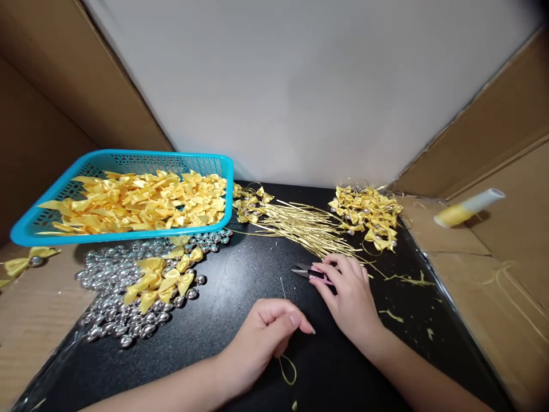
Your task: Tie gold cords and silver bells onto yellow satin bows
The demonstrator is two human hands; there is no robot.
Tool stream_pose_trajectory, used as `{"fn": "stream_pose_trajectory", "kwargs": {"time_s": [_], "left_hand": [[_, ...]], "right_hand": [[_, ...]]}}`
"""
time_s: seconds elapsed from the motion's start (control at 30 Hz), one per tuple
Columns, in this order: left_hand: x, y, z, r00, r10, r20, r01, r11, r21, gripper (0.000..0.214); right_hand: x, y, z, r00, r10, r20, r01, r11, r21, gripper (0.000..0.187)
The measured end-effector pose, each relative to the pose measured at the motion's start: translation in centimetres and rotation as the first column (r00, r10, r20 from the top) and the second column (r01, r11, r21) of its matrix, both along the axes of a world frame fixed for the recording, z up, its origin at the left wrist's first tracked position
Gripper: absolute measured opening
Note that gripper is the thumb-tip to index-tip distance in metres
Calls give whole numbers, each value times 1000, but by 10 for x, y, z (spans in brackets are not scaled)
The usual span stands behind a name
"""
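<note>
My left hand (272,329) is closed, thumb against the bent fingers, above the black table. A loop of thin gold cord (289,375) hangs below it, and a thin, pale needle-like tip (282,287) sticks up beyond the knuckles. How these sit inside the fingers is hidden. To the right, my right hand (349,294) grips small thread snips (317,273) with pink and black handles. Their two pointed blades face left, slightly apart, close to the table top. Just beyond this hand lies a bundle of cut gold cords (300,226).
A blue basket (229,197) holds many yellow ribbon bows. Silver beads (114,309) and several loose bows (160,283) lie in front. Finished-looking bows with beads and loops (364,212) are heaped at back right. Cardboard walls flank the table; a yellow-white tube (469,207) stands right.
</note>
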State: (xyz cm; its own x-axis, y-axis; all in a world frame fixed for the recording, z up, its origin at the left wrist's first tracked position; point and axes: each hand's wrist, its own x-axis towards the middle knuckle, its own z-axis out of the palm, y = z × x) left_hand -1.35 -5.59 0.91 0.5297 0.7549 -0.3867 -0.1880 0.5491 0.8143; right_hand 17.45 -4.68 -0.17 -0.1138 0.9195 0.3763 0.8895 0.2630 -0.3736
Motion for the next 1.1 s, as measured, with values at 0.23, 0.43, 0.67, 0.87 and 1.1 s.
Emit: {"fn": "stream_pose_trajectory", "kwargs": {"time_s": [0.23, 0.43, 0.67, 0.87, 1.1], "left_hand": [[0, -2, 1, 997, -8, -82, 19, 991, 133, 45], [1, -1, 3, 991, -59, -117, 79, 981, 175, 47], [-3, -2, -5, 987, -133, -90, 149, 969, 195, 49], [-1, 1, -3, 985, -157, -79, 170, 963, 211, 50], [-1, 1, -2, 987, -144, -75, 156, 968, 196, 52]], "right_hand": [[-3, -1, 3, 999, -39, 37, 40, 998, -46, 14], [-1, 2, 5, 999, -39, 17, 40, 998, -42, 19], [3, -1, 47, 844, 325, -426, -391, 917, -75, 17], [-10, -12, 58, 831, 354, -429, -435, 894, -105, 13], [-13, -15, 55, 874, 348, -338, -358, 933, 36, 14]]}}
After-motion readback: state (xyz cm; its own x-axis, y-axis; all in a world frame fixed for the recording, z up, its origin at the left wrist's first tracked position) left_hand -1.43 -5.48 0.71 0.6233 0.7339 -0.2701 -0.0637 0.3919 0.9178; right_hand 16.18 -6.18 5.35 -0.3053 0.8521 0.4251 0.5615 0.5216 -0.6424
